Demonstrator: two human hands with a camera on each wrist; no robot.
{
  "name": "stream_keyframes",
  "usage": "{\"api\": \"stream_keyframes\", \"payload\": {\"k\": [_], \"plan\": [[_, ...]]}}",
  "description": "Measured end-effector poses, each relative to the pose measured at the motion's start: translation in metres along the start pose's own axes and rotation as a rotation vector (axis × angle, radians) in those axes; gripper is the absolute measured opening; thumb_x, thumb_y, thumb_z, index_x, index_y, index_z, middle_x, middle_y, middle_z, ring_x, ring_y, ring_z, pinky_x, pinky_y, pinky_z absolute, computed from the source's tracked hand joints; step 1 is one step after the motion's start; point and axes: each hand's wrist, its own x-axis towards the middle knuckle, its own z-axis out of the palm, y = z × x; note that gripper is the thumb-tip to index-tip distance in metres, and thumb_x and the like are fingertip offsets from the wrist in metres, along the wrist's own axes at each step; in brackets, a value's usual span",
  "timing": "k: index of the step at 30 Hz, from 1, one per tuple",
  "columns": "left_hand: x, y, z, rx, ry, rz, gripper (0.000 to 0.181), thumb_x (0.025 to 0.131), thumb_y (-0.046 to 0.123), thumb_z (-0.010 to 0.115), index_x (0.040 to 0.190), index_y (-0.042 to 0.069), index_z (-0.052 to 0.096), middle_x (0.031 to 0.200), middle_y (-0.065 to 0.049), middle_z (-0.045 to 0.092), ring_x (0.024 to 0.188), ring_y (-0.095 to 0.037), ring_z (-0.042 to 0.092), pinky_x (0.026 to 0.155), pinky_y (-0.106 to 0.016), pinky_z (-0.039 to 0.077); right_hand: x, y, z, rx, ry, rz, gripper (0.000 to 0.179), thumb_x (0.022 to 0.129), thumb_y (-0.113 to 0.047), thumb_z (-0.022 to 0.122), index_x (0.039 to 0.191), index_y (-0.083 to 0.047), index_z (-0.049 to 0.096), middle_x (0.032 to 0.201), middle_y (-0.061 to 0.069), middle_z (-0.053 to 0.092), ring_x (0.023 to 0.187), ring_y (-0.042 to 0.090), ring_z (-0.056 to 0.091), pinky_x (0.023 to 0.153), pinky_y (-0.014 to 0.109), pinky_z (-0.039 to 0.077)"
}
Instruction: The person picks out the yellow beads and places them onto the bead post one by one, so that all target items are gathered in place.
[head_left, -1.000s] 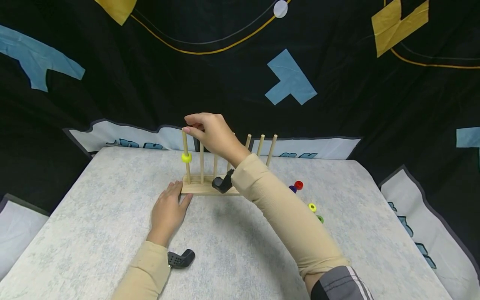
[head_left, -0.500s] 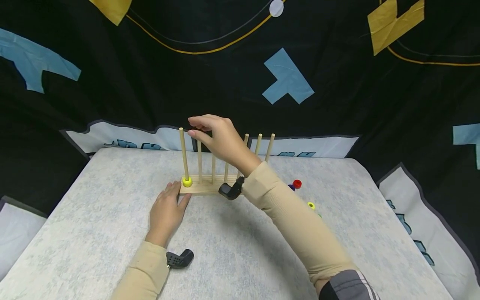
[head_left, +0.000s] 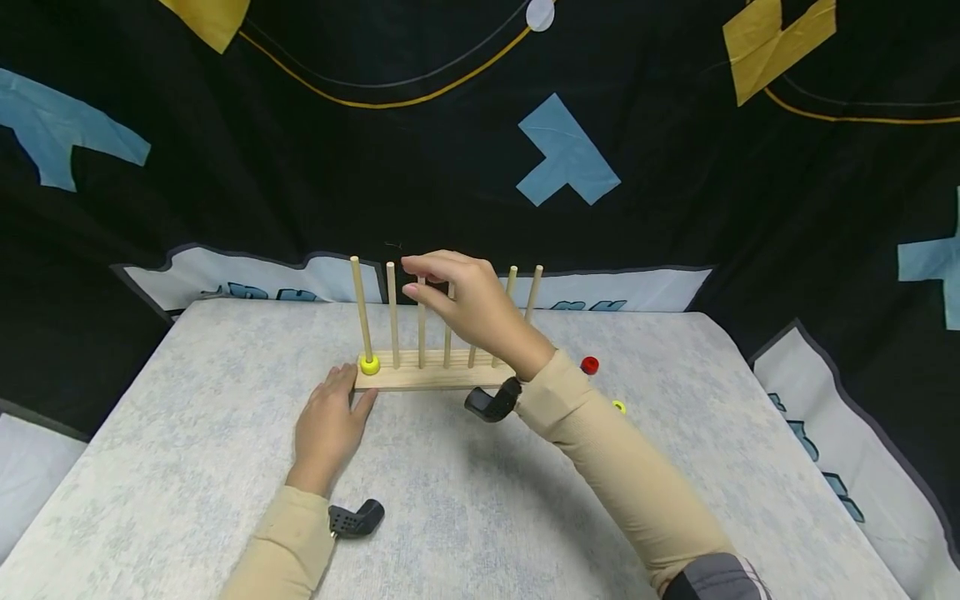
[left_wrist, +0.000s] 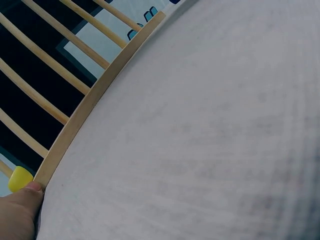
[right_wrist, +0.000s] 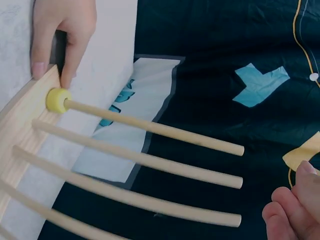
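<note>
A wooden peg stand [head_left: 420, 379] with a row of upright dowels stands on the table. At its left end, a yellow ring bead [head_left: 370, 365] sits at the foot of the first peg [head_left: 362, 308]. My left hand [head_left: 326, 429] grips that end of the base, thumb [left_wrist: 33, 187] at the front edge and fingers round the far side. My right hand [head_left: 480, 302] is raised in front of the middle pegs, hiding parts of them. Nothing shows between its loosely bent fingers, and in the right wrist view it appears beyond the peg tops.
A red bead [head_left: 590, 365] and another yellow bead [head_left: 618, 407] lie on the table [head_left: 225, 400] right of the stand, partly behind the right sleeve [head_left: 622, 467]. A black cloth with blue and yellow shapes hangs behind the table.
The yellow bead has dropped down the first peg to the base. My right hand has moved right, away from that peg's top. My left hand keeps its place on the stand.
</note>
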Motion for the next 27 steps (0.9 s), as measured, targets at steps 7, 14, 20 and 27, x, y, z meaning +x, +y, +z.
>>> {"api": "stream_keyframes", "payload": {"k": [7,14,20,27], "plan": [[-0.002,0.000,0.000,-0.006,0.005,0.006,0.062,0.100,0.033,0.060,0.147,-0.003,0.042,0.152,-0.023,0.043,0.145,-0.041,0.036,0.120,-0.056,0.029,-0.022,0.010,-0.014,-0.018,-0.006,0.021,0.034,0.094,-0.017,0.069,0.126,-0.006,0.067,0.123,0.007,0.070,0.105,0.015,0.065,0.087,0.024,0.056],[-0.001,0.001,0.000,0.000,-0.007,0.001,0.062,0.100,0.033,0.059,0.148,-0.001,0.041,0.154,-0.022,0.042,0.147,-0.040,0.034,0.121,-0.056,0.027,-0.047,0.018,-0.035,-0.041,-0.007,0.064,0.033,0.094,-0.015,0.069,0.125,-0.006,0.068,0.122,0.007,0.070,0.106,0.021,0.067,0.080,0.032,0.058],[-0.001,0.002,0.000,-0.006,-0.011,0.008,0.062,0.101,0.032,0.059,0.148,-0.002,0.041,0.154,-0.022,0.041,0.147,-0.040,0.033,0.122,-0.056,0.026,-0.075,0.028,-0.052,-0.081,0.008,0.123,0.032,0.094,-0.016,0.070,0.124,-0.008,0.068,0.121,0.004,0.070,0.104,0.016,0.067,0.075,0.029,0.057],[-0.002,0.001,0.000,-0.010,0.000,0.009,0.061,0.100,0.032,0.059,0.148,-0.003,0.041,0.153,-0.023,0.042,0.146,-0.040,0.034,0.121,-0.056,0.026,-0.106,0.047,-0.063,-0.138,0.034,0.211,0.032,0.095,-0.019,0.069,0.125,-0.009,0.068,0.120,0.004,0.070,0.107,0.020,0.066,0.090,0.037,0.059]]}}
